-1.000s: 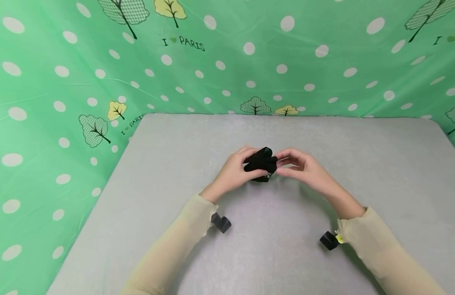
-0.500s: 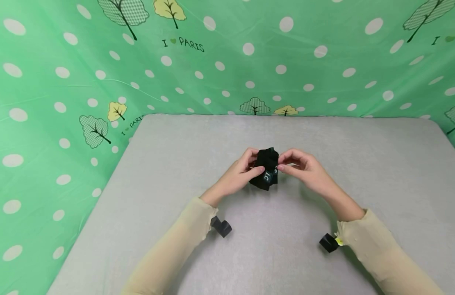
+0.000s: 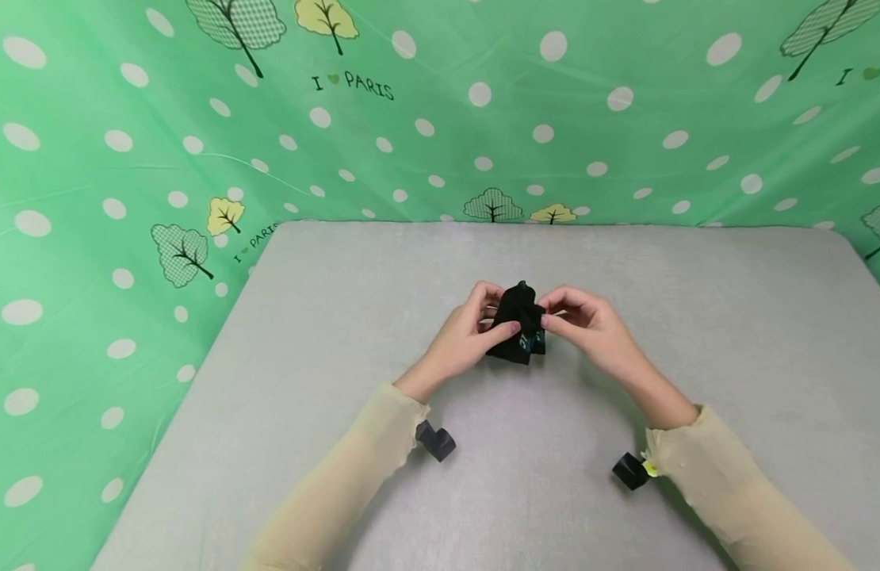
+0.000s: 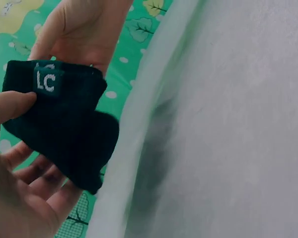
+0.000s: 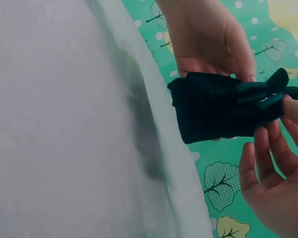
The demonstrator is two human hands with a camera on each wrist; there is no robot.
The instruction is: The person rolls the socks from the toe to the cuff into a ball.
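Observation:
A pair of black socks (image 3: pixel 513 308), folded together, is held up over the table between both hands. In the left wrist view, white "LC" lettering (image 4: pixel 45 82) shows near the cuff edge of the socks (image 4: pixel 57 116). My left hand (image 3: pixel 460 337) grips them from the left, thumb across the front and fingers behind. From the right, my right hand (image 3: pixel 598 331) pinches the other side between thumb and fingertips. The right wrist view shows that pinched end bunched into folds, while the socks (image 5: pixel 208 109) lie flatter toward the left hand.
A grey table (image 3: pixel 340 270) lies under the hands. Behind it and to the left hangs a green polka-dotted cloth (image 3: pixel 440 111) with printed trees. Small black devices, one at the left wrist (image 3: pixel 438 441) and one at the right wrist (image 3: pixel 631 471), stick out from the sleeves.
The socks turned from a bunched bundle to a flatter shape with lettering showing, then tilted again. The right hand's fingertips came onto their right edge. Both hands stay in nearly the same place.

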